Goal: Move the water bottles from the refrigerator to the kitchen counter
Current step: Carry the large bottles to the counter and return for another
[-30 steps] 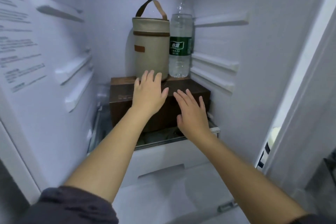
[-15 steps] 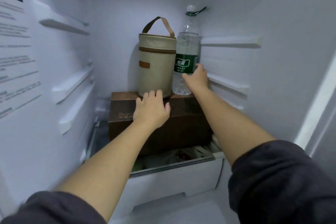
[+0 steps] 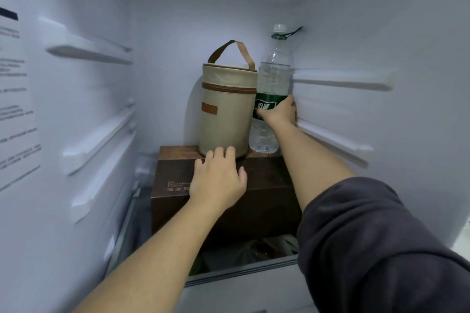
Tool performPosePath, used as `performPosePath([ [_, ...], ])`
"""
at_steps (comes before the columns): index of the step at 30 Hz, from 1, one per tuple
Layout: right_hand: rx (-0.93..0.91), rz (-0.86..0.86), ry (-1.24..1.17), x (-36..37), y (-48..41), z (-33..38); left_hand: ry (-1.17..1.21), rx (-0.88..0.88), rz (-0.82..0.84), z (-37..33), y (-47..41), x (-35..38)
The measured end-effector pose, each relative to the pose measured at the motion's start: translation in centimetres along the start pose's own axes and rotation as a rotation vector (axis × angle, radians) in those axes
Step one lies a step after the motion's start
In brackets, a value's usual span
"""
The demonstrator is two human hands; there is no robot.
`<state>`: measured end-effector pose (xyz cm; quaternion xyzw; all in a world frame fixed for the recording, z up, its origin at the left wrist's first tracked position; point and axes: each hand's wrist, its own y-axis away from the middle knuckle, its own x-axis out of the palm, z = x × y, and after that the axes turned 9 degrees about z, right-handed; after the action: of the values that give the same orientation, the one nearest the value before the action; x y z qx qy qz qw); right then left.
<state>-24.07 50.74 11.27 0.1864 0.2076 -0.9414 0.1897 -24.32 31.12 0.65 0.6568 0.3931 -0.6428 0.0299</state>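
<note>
Green label under the thumb, a person's right hand (image 3: 279, 112) wraps the water bottle (image 3: 274, 79) at mid-height deep inside the refrigerator (image 3: 165, 71), fingers curling round its far side. The left hand (image 3: 218, 181) lies flat with fingers spread on the top front edge of a brown box (image 3: 267, 185). It holds nothing, and its fingertips are just short of the base of a beige zip bag (image 3: 226, 114).

The bottle stands upright on the box's top at the back right corner, at the bag's 3 o'clock and touching it. The refrigerator's right wall and its shelf rails (image 3: 340, 81) sit close at the bottle's own 3 o'clock. From the left hand the bottle sits at about 1 o'clock, well apart. The bench where it belongs is not in view.

Trouble looks most likely from that tight slot. Drawn out at a slant, the bottle could rub the bag and tip it forward off the box, toward 6 o'clock, where the left hand seems placed to steady things. A green strap (image 3: 292, 32) looped at the neck sticks out toward 2 o'clock and could snag a rail. The bottle looks full and is probably cold, so a one-handed hold on the smooth label might slip. Whether more bottles wait behind the bag cannot be told.
</note>
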Motion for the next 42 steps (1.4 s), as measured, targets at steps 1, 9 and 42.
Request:
performPosePath([
  [1, 0.005, -0.018, 0.016, 0.1, 0.1, 0.0, -0.001, -0.002, 0.0, 0.0, 0.0, 0.0],
  [9, 0.106, -0.039, 0.105, -1.4, 2.5, 1.0, -0.021, -0.007, 0.014, -0.1, 0.2, -0.2],
  [42, -0.239, 0.0, -0.077, -8.3, 5.3, 7.4, -0.002, 0.002, -0.016, 0.0, -0.2, 0.2],
])
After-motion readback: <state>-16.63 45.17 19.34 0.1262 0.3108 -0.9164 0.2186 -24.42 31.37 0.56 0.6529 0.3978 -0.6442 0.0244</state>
